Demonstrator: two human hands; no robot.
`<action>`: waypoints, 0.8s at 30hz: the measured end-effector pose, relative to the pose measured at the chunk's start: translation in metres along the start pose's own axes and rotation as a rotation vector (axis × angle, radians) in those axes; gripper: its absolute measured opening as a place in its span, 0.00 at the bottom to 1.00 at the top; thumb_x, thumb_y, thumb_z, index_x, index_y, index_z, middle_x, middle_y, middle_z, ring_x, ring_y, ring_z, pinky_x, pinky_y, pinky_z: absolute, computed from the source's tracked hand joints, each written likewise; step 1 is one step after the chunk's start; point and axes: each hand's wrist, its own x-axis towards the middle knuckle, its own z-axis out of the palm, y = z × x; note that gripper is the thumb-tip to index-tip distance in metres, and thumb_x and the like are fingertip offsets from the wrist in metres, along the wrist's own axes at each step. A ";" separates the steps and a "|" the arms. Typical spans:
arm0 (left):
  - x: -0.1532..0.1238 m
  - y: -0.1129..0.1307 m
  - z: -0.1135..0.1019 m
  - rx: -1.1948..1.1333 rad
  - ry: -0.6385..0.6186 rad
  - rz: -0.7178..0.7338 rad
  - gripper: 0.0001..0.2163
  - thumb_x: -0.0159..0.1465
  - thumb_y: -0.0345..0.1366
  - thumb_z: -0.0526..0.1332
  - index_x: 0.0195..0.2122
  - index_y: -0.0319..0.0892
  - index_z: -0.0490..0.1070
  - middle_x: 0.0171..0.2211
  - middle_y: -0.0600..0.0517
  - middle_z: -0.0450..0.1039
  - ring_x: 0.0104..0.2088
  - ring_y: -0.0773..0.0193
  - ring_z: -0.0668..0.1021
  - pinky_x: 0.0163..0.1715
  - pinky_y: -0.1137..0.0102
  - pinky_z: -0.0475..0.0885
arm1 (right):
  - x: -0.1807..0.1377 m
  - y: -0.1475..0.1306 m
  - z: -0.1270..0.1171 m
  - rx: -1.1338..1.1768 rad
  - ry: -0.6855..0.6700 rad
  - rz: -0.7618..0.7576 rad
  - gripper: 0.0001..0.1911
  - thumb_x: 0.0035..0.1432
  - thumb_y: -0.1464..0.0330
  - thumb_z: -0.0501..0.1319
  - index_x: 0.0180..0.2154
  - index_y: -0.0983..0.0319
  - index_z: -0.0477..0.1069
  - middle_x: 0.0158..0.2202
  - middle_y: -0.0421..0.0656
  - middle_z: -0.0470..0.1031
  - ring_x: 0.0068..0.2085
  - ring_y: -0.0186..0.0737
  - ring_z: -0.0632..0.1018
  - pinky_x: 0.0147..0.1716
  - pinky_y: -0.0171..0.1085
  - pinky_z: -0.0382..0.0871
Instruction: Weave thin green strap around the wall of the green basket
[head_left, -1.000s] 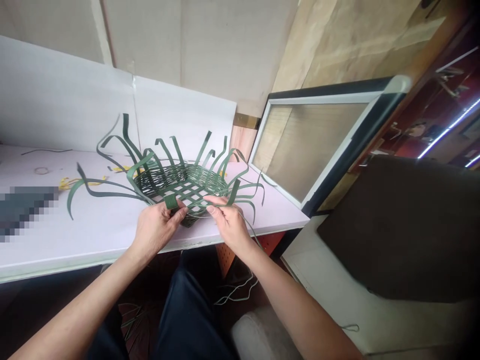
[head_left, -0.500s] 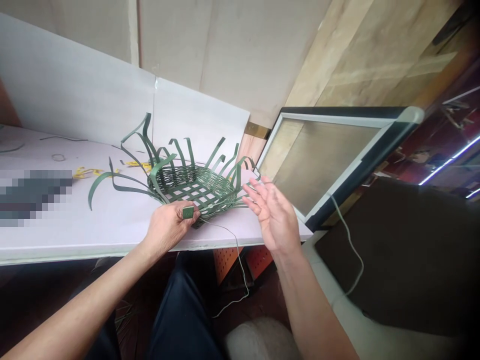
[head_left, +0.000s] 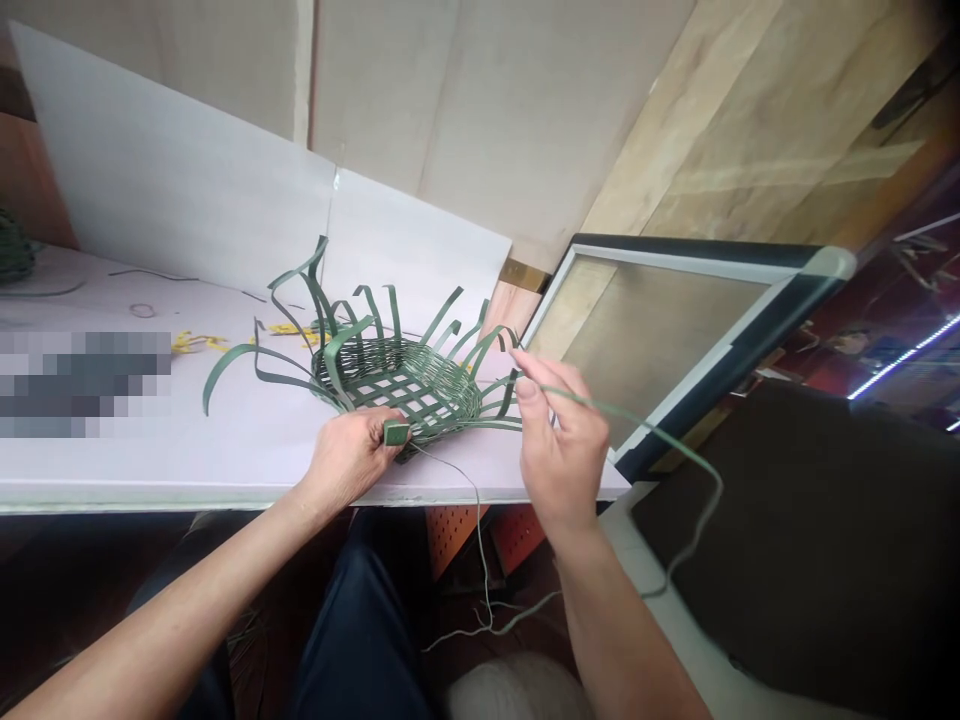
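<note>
The partly woven green basket (head_left: 444, 378) is set on the table (head_left: 225, 465) near its front edge, with loose strips raised around its rim. Its near side is gripped by the left hand (head_left: 358, 450), beside which a flat strip end (head_left: 397, 433) is seen. Apart from it, to the basket's right, a thin green strand (head_left: 679, 443) is pinched between thumb and fingers by the right hand (head_left: 562, 435).
</note>
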 end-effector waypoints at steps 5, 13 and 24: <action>0.000 -0.001 -0.001 -0.020 -0.012 -0.002 0.09 0.64 0.38 0.56 0.33 0.46 0.75 0.33 0.56 0.79 0.33 0.63 0.77 0.32 0.71 0.63 | 0.054 0.032 -0.001 -0.231 -0.216 0.328 0.18 0.61 0.62 0.59 0.22 0.63 0.75 0.25 0.43 0.75 0.31 0.41 0.76 0.34 0.38 0.66; 0.000 -0.003 0.002 0.016 -0.013 0.024 0.08 0.65 0.37 0.56 0.32 0.46 0.74 0.34 0.57 0.78 0.35 0.63 0.77 0.33 0.70 0.63 | -0.010 0.007 -0.027 -0.920 -0.208 -0.091 0.15 0.65 0.66 0.56 0.28 0.64 0.74 0.27 0.48 0.72 0.32 0.44 0.70 0.31 0.40 0.58; 0.000 -0.001 0.000 -0.008 -0.004 0.014 0.09 0.65 0.39 0.56 0.33 0.47 0.75 0.35 0.57 0.79 0.35 0.63 0.77 0.35 0.71 0.64 | -0.053 0.030 0.033 -0.421 -0.476 -0.240 0.23 0.67 0.74 0.50 0.62 0.67 0.60 0.64 0.53 0.63 0.68 0.49 0.57 0.67 0.56 0.45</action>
